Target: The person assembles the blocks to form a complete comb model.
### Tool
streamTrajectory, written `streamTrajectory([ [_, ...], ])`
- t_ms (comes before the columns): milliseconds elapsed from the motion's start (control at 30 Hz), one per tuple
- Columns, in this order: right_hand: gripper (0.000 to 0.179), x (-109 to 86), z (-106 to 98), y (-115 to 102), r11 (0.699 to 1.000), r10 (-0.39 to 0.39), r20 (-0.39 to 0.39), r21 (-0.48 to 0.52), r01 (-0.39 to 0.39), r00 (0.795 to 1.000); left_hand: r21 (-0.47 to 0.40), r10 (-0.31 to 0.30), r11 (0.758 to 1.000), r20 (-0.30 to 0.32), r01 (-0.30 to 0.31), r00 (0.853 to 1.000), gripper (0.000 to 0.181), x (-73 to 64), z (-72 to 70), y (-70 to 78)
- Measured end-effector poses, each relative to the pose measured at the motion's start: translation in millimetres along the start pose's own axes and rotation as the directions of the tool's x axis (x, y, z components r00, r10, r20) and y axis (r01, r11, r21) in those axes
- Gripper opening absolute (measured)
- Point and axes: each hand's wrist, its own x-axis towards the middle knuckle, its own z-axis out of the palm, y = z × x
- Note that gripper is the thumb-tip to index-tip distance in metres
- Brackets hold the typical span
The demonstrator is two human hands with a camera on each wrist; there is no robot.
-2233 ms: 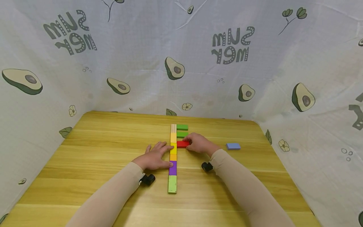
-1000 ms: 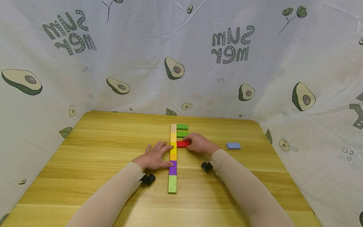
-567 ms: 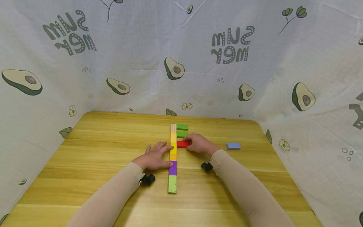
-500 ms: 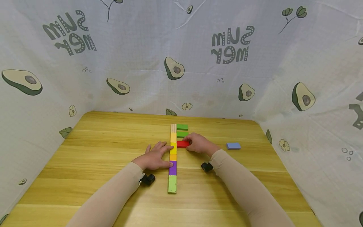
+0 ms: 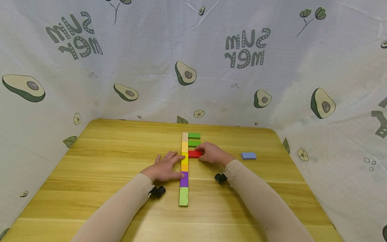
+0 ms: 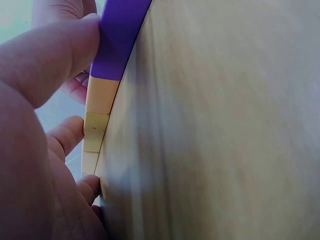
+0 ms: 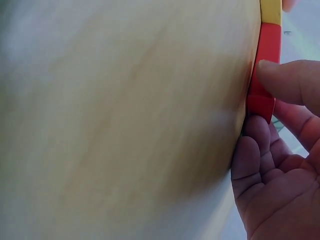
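In the head view, flat wooden blocks form a straight column pointing away from me. From near to far they are light green (image 5: 183, 196), purple (image 5: 184, 182), orange (image 5: 184, 168), yellow (image 5: 185, 161), pale orange (image 5: 184, 146) and bare wood (image 5: 185, 136). My left hand (image 5: 162, 168) lies with fingers spread at the column's left side, thumb on the purple block (image 6: 120, 40), index fingertip on the yellow one. My right hand (image 5: 215, 154) pinches the red block (image 7: 269, 47) by its outer part. The red block's inner end meets the yellow block, jutting rightward from the column.
Beyond the red block, two green blocks (image 5: 194, 135) jut from the column's right side. A blue block (image 5: 249, 156) lies apart to the right on the wooden table (image 5: 121, 141). Patterned cloth (image 5: 157, 97) hangs around the table's back and sides.
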Motion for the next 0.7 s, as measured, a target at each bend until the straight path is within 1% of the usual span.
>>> streamTrajectory([
  [233,0.044,-6.1,-5.2,5.5,1.0,0.011,-0.015,0.021,-0.011,1.0,-0.005,0.0,1.0,-0.001,0.0,1.0,0.08,0.4,0.4,0.3],
  [367,0.047,-17.6,-16.3,16.0,0.999,0.029,-0.043,0.019,-0.028,0.999,-0.01,0.0,1.0,0.006,0.001,1.0,0.081,-0.5,0.3,-0.2],
  [500,0.049,-36.8,-33.0,35.5,0.999,0.029,-0.067,0.022,-0.028,0.997,-0.004,0.002,1.0,0.009,-0.002,1.0,0.081,0.9,1.7,-1.8],
  [700,0.053,-68.3,-54.9,76.2,0.999,0.044,-0.103,0.033,-0.041,0.994,0.004,0.003,1.0,0.006,-0.003,1.0,0.081,3.6,3.2,-4.4],
])
